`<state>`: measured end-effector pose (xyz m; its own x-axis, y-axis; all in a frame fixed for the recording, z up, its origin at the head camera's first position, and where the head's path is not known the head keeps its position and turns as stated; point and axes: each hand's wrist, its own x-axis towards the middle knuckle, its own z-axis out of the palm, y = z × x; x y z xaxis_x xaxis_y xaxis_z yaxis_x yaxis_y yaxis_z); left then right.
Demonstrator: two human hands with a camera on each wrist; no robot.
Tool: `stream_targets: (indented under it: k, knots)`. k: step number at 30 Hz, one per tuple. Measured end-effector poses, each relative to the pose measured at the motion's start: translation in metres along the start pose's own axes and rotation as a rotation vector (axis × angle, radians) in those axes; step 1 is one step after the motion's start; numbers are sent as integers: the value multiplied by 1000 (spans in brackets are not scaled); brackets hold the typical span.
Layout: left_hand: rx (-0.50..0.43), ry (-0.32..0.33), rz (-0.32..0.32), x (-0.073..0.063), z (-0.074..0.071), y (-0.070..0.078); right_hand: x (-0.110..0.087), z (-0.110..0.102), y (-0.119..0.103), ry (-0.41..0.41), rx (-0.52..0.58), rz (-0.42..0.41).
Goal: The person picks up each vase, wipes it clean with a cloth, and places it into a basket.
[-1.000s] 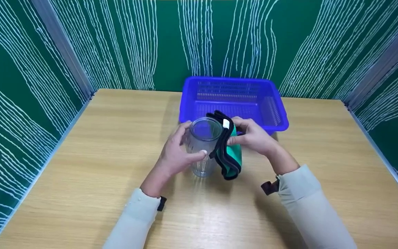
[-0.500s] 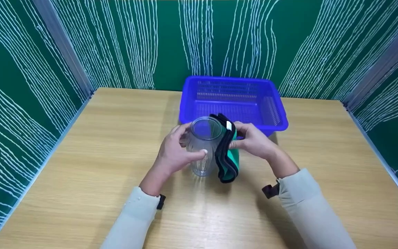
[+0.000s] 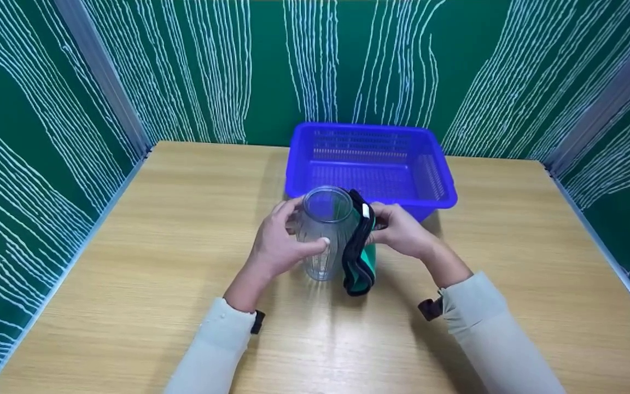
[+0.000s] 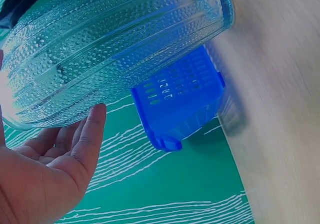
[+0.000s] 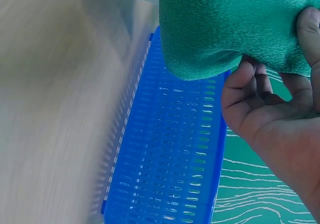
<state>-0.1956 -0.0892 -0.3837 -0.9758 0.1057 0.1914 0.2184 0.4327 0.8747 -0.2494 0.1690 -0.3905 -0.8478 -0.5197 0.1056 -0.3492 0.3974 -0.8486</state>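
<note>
A clear glass jar (image 3: 338,232) with ribbed, pebbled walls stands upright on the table, mouth up. My left hand (image 3: 276,243) holds its left side, thumb across the near face and fingers round the back. In the left wrist view the jar (image 4: 115,53) fills the top, above the fingers. Against the jar's right side lies a folded green cloth (image 3: 368,260) with thick black edging and a small white tag. My right hand (image 3: 405,232) pinches this cloth between thumb and fingers. The right wrist view shows the fuzzy green face of the cloth (image 5: 225,28) bulging past my fingers.
Just behind the jar sits a blue-purple plastic basket (image 3: 446,194) with slotted walls, close to my right hand. The light wood table (image 3: 145,262) is bounded by green panels (image 3: 266,71) with wavy white lines at the back and sides.
My right hand has brought the cloth a little down and toward me along the jar's right side. The left hand and the jar have hardly moved.
</note>
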Motion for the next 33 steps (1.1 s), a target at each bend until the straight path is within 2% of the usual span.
stream_targets:
  k: [16, 25, 33]
  knots:
    - [-2, 15, 17, -1, 3, -1, -3, 20, 11, 17, -165, -2]
    - [0, 24, 17, 0, 2, -1, -1, 32, 20, 41, -213, 27]
    - [10, 21, 15, -1, 3, -3, -2, 39, 28, 31, -213, 11]
